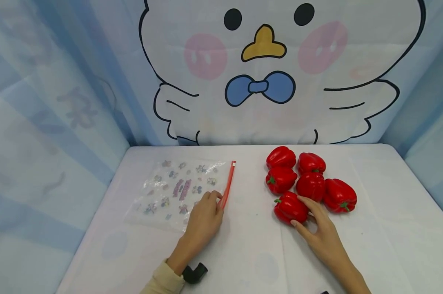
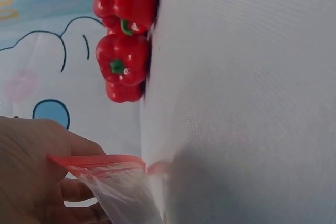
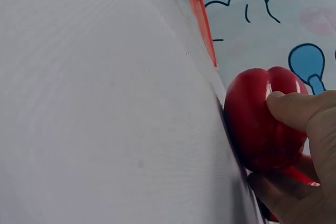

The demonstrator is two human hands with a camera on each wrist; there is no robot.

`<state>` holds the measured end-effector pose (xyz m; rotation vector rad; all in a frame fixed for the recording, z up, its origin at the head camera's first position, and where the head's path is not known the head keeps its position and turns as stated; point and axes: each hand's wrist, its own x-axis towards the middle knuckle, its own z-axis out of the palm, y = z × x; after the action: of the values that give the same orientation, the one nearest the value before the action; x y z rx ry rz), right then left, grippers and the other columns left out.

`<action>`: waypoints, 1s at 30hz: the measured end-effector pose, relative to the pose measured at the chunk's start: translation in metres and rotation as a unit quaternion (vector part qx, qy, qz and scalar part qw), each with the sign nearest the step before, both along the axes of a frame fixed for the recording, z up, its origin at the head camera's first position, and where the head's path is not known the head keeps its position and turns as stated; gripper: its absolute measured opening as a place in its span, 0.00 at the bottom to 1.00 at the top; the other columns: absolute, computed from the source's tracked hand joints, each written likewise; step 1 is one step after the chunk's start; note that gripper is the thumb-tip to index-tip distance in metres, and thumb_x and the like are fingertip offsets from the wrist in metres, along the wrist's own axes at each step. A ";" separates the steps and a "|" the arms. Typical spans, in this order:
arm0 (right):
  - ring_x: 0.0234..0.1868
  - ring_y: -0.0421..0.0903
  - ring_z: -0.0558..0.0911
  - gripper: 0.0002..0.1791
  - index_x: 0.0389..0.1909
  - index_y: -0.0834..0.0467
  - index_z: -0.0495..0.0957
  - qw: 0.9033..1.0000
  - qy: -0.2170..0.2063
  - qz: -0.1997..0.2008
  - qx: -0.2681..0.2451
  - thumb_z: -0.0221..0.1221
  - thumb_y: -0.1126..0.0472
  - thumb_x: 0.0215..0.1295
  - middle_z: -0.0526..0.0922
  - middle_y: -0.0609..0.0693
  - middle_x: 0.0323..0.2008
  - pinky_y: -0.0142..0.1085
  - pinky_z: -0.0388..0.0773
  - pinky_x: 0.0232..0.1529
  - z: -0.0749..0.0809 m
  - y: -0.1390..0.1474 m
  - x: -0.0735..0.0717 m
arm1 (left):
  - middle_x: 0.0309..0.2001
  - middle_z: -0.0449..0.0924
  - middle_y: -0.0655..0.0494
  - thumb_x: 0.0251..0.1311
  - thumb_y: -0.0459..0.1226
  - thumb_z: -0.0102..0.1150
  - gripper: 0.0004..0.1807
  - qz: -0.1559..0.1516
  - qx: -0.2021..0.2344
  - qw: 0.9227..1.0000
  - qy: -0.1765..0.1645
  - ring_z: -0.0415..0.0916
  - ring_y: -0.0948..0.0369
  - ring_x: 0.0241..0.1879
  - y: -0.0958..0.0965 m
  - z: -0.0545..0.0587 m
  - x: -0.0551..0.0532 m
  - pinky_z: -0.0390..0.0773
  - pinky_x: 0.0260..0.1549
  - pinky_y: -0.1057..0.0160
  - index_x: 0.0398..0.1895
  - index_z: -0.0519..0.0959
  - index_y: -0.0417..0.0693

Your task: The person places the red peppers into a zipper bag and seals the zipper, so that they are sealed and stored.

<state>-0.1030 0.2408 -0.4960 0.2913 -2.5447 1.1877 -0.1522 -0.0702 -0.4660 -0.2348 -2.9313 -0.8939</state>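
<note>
At left of centre in the frame, your left hand (image 1: 205,216) pinches the red zip edge (image 1: 228,183) of a clear bag (image 1: 159,220), seemingly to steady it; right of centre, your right hand (image 1: 322,232) clasps the nearest pepper (image 1: 289,207), thumb and fingers around its sides, likely for security, beside five clustered peppers (image 1: 339,196).

6 red bell peppers (image 1: 311,187), 1 clr zip bag (image 1: 177,196), 1 wht tbl (image 1: 254,241)
</note>
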 end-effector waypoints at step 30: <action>0.67 0.27 0.70 0.40 0.74 0.50 0.70 0.998 -0.031 0.062 0.006 0.73 0.65 0.61 0.76 0.48 0.69 0.13 0.69 0.58 0.007 -0.030 -0.005 | 0.37 0.83 0.55 0.67 0.34 0.64 0.06 0.025 0.094 0.995 0.011 0.72 0.67 0.26 -0.012 0.008 0.004 0.74 0.24 0.71 0.46 0.84 0.46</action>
<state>-0.1075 0.2104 -0.4890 0.4291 -2.6210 1.2435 -0.1484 -0.0820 -0.4576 -0.1579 -2.7963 -1.1420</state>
